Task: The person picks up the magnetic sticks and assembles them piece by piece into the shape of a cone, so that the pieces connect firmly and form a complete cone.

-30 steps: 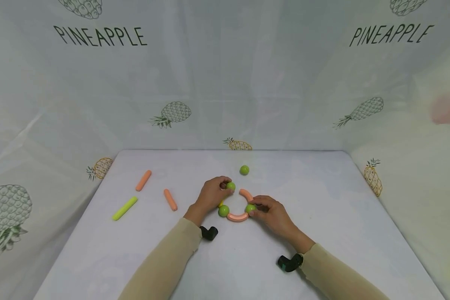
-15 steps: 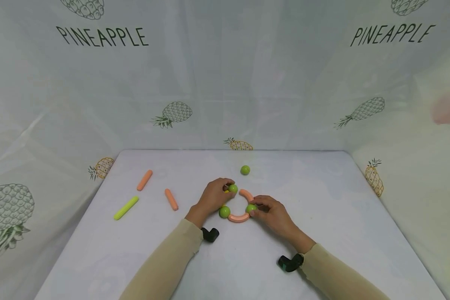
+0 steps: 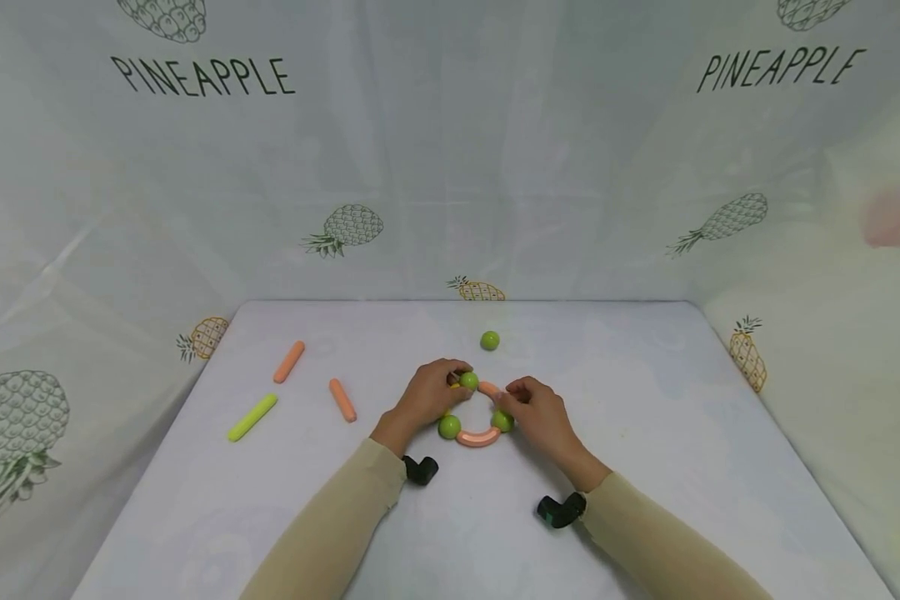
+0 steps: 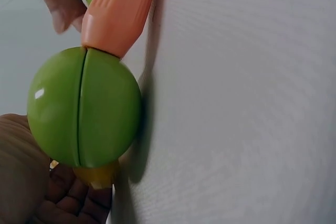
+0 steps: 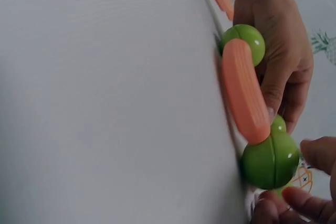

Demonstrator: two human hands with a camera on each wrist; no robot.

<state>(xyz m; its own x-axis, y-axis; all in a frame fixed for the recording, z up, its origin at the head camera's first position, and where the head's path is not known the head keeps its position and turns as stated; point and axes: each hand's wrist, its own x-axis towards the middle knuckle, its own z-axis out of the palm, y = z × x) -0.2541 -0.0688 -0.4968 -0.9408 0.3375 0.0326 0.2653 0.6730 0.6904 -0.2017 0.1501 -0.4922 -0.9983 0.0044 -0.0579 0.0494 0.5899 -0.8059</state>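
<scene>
Green balls and curved rods form a ring on the table. My left hand (image 3: 423,393) pinches the ring's top green ball (image 3: 469,381) between thumb and fingers, beside the end of a curved orange rod (image 3: 488,389). My right hand (image 3: 542,417) is at that rod's other end, just above the right green ball (image 3: 502,420); its thumb and fingers (image 5: 317,153) stand apart, with backdrop visible between them. Another curved orange rod (image 5: 244,93) joins the right ball to the lower-left green ball (image 4: 84,108). A yellow rod (image 4: 97,177) is mostly hidden by my left hand.
One loose green ball (image 3: 490,340) lies behind the ring. Two straight orange rods (image 3: 342,400) and a yellow-green rod (image 3: 252,417) lie on the left of the white table (image 3: 682,433). A pineapple-print sheet (image 3: 450,150) hangs behind.
My left hand has brought its green ball slightly right and down to the orange rod's end. My right hand has let go of the right ball and shifted up and left.
</scene>
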